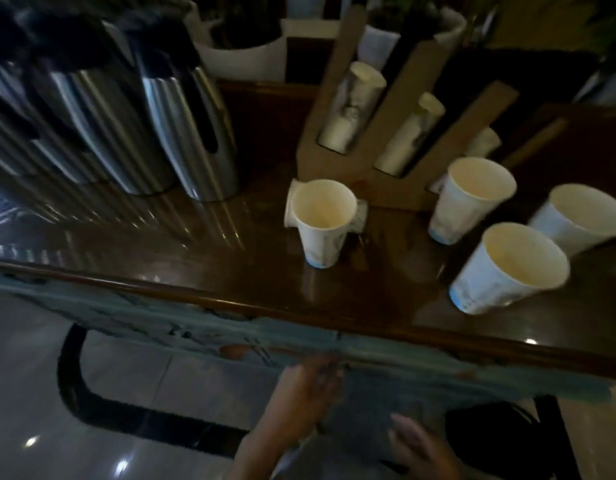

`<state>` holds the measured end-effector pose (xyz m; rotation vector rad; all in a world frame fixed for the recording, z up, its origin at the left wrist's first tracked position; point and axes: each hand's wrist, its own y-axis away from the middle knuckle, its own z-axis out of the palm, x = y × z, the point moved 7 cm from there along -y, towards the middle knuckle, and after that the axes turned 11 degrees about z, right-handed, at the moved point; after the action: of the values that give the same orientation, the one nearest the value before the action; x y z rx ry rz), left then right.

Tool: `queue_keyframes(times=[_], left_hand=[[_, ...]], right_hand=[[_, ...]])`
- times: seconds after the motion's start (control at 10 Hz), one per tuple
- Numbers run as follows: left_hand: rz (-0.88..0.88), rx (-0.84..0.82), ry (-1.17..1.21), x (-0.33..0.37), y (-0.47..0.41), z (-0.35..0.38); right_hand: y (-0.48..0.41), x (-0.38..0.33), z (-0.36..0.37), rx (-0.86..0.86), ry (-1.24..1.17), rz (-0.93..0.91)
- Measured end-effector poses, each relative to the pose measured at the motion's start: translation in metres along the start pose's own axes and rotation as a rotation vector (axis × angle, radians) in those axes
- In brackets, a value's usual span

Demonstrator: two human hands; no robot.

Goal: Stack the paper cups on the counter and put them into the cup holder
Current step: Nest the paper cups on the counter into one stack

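- While four loose paper cups stand on the dark wooden surface (pixel 230 271), three slanted stacks already sit in the cardboard cup holder (pixel 386 147).
- One cup (pixel 322 223) stands alone left of the others, just in front of the holder, beside a small white packet (pixel 292 206).
- Three more form a group to the right: the rear cup (pixel 471 199), the front cup (pixel 507 268) and the far-right cup (pixel 583 218).
- All four cups stand mouth up, their long axes roughly vertical.
- Several steel flasks (pixel 192 133) stand at the left; blur hides their exact count.
- Below the surface's front edge, the left hand (pixel 308 396) is open with its fingers spread, holding nothing.
- Beside it the right hand (pixel 420 448) is likewise open and empty, well apart from the cups.
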<state>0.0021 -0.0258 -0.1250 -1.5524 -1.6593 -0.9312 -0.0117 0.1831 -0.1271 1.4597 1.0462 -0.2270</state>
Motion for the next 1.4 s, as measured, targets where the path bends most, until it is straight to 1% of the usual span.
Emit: queue_keyframes(times=[0.1, 0.2, 0.3, 0.4, 0.5, 0.6, 0.7, 0.8, 0.9, 1.0, 1.1, 1.2, 1.3, 1.4], left_hand=[[0.241, 0.346, 0.116, 0.048, -0.019, -0.065], [0.363, 0.550, 0.084, 0.073, -0.048, -0.111], [0.335, 0.600, 0.064, 0.077, -0.082, -0.134], [0.326, 0.468, 0.014, 0.071, -0.106, -0.137], [0.381, 0.415, -0.054, 0.074, -0.122, -0.142], [0.420, 0.381, -0.038, 0.085, -0.127, -0.145], [0.432, 0.403, -0.013, 0.072, -0.109, -0.152], [0.392, 0.459, -0.006, 0.052, -0.089, -0.174], [0.335, 0.520, 0.084, 0.024, -0.072, -0.197], [0.335, 0.534, 0.089, 0.017, -0.063, -0.210], [0.325, 0.517, 0.112, 0.015, -0.066, -0.210], [0.333, 0.492, 0.154, 0.018, -0.076, -0.203], [0.381, 0.395, 0.112, 0.035, -0.094, -0.188], [0.433, 0.258, 0.124, 0.060, -0.118, -0.165]], right_hand=[[0.022, -0.047, 0.012, -0.011, 0.145, -0.041], [0.017, -0.117, -0.002, 0.032, 0.162, -0.193], [0.026, -0.185, -0.019, 0.190, 0.276, -0.440], [0.023, -0.225, -0.032, 0.302, 0.335, -0.588], [0.009, -0.263, -0.044, 0.395, 0.371, -0.677], [-0.008, -0.303, -0.046, 0.443, 0.411, -0.714], [-0.034, -0.327, -0.014, 0.380, 0.557, -0.737], [-0.064, -0.339, 0.041, 0.216, 0.798, -0.734], [-0.089, -0.337, 0.070, 0.157, 0.933, -0.713], [-0.093, -0.343, 0.058, 0.182, 0.756, -0.737], [-0.069, -0.356, 0.023, 0.152, 0.345, -0.790], [-0.032, -0.371, -0.011, 0.158, 0.110, -0.837], [0.007, -0.386, -0.035, 0.167, 0.012, -0.955], [0.037, -0.393, -0.049, 0.249, 0.059, -1.095]])
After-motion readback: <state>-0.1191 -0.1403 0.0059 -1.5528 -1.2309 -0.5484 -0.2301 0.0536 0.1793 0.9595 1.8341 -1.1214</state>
